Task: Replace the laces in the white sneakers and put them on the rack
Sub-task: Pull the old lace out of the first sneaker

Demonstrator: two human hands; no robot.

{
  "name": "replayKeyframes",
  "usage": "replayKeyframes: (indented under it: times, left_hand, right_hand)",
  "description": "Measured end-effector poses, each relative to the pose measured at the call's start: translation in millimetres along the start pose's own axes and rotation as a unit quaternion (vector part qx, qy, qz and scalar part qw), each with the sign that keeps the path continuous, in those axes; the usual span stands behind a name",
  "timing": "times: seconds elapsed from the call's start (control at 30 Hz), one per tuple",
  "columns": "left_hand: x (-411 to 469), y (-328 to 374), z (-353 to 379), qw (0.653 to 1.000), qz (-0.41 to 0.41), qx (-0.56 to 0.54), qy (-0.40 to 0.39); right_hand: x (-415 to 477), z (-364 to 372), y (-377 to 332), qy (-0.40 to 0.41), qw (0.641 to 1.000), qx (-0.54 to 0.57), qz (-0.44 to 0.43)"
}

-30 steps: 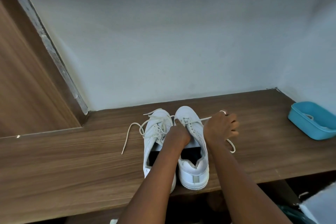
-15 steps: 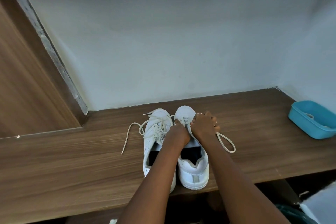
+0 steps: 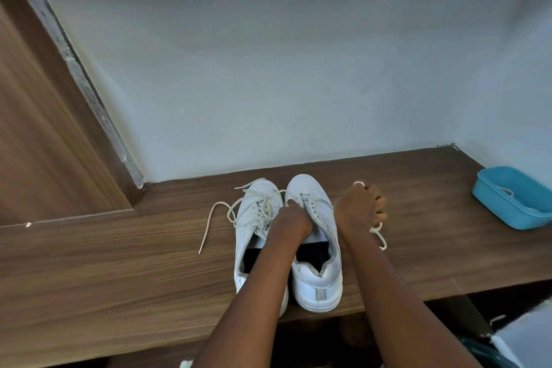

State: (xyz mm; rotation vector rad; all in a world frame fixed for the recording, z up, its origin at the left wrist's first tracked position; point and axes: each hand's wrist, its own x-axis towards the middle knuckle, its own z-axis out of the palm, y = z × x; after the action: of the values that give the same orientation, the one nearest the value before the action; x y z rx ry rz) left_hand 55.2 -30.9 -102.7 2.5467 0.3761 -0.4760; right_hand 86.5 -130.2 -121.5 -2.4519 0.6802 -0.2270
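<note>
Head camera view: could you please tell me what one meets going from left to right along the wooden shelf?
Loose lace end → laced sneaker → second sneaker → right hand, gripping a lace → blue tub.

All that shows of the person is two arms and two hands, and it's bare skin the whole way. The left forearm is uncovered from the wrist right to where the picture cuts it off, same deal with the right forearm. Both look long and slim. The left hand and right hand are bare too. Fingers are too small and blurry to tell about nails or anything worn there.
</note>
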Motion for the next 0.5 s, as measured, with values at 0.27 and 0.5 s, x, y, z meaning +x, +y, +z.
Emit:
replayKeyframes:
  times: [0.27, 0.5]
  left_hand:
    - [-3.7, -0.5, -0.4, 1.0, 0.011, 0.014, 0.007]
    - [-5.8, 2.7, -1.8, 1.0, 0.002, 0.025, 0.001]
  right_hand:
    - [-4.4, 16.3, -5.4, -0.12, 0.986, -0.018, -0.115]
    - [-4.2, 9.8, -4.9, -0.083, 0.992, -0.016, -0.092]
